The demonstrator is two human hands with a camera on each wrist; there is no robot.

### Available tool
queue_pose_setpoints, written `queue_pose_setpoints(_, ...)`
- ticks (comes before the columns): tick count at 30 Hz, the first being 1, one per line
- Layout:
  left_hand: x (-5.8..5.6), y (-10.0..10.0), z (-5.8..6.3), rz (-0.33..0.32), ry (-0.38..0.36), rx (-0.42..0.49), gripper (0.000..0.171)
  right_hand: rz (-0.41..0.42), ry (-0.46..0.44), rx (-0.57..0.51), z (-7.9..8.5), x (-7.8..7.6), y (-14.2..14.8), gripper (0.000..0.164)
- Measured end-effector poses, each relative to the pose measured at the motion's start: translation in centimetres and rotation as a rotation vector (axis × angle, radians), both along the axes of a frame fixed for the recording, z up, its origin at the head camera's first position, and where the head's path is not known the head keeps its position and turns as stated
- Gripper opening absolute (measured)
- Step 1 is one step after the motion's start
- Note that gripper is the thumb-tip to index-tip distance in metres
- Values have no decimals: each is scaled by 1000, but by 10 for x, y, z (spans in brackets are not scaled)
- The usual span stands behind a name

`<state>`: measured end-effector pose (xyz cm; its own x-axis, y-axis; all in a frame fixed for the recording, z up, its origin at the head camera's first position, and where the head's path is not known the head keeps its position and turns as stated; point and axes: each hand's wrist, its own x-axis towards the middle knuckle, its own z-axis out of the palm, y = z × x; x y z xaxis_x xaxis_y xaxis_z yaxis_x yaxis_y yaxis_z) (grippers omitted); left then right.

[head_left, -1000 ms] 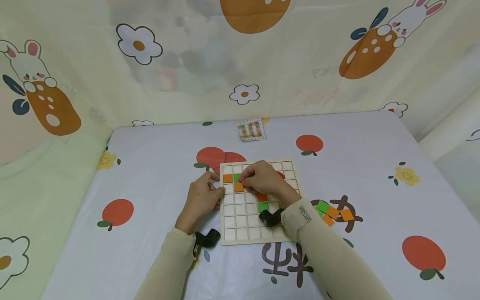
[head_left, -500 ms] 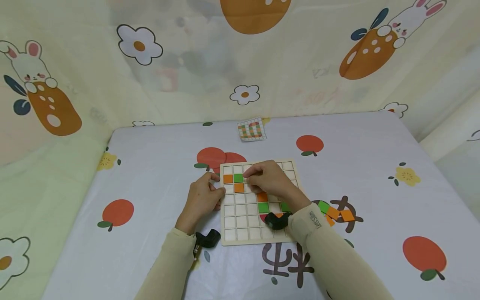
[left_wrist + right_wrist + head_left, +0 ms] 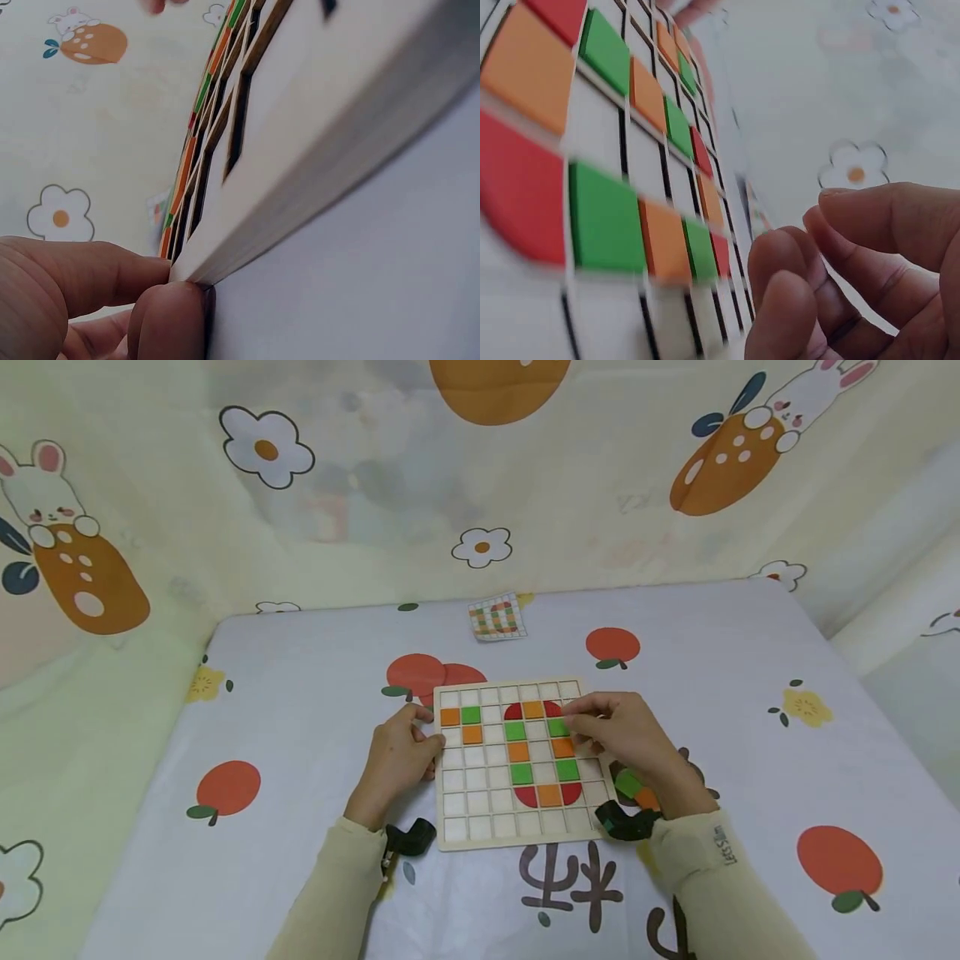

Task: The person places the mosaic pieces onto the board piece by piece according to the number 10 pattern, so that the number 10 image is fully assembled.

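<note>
A pale wooden grid board lies flat on the table. My left hand pinches its left edge; in the left wrist view the fingertips meet at the board's rim. Towards the board's left sit two orange tiles and a green tile. Further right, red, orange and green tiles form a tall closed outline with rounded red corners. Over the board's right side hovers my right hand, fingers loosely bent. In the right wrist view its fingertips hold nothing.
Loose green and orange tiles lie right of the board, partly hidden by the right hand and wrist. A small printed pattern card lies behind the board. A printed curtain hangs along the table's back edge.
My right hand has moved right, away from the green tile at upper left, uncovering the tile outline. The left hand stays at the board's edge. The head view has shifted slightly.
</note>
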<state>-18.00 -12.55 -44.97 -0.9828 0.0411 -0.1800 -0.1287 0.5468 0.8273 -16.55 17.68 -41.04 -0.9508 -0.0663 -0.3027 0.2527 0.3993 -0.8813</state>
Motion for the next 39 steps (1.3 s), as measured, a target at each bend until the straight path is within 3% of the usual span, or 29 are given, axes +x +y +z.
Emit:
queue_pose_setpoints(9,-1,-1,0,4,-25,14,31,-102,-37,166,-6,28,48,37)
queue_pose_setpoints(17,0,-2,-1,5,-20,22,31,-92,-86,278,-11,43,69,39)
queue_pose_setpoints(24,0,-1,-3,4,-10,33,29,-79,-156,338,-12,46,67,39)
queue_pose_setpoints(33,-1,-1,-4,0,-13,20,31,-68,-108,378,-16,47,64,26)
queue_pose_setpoints(39,-1,-1,-4,7,-18,26,31,-61,-123,394,-15,46,63,30)
